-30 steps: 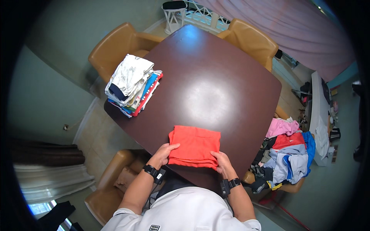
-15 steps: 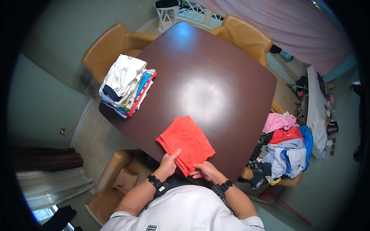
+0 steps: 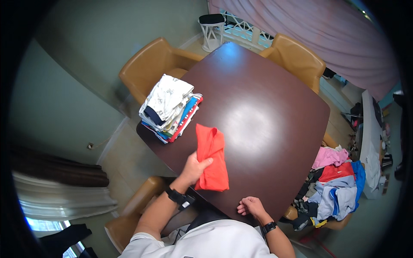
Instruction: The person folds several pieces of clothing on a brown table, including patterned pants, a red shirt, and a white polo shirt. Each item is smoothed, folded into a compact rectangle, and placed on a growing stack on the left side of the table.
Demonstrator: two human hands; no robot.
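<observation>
The right hand [image 3: 253,207] has let go of the folded red garment [image 3: 214,165] and sits by the near edge of the table [image 3: 275,172], fingers loosely curled, nothing visible in them; the left hand [image 3: 195,168] alone now pinches it, thumb on top, fingers hidden. The garment, narrower than before, is over that edge, near the stack of folded clothes [image 3: 170,103], contact with the tabletop unclear; its folds probably depend on one grip.
</observation>
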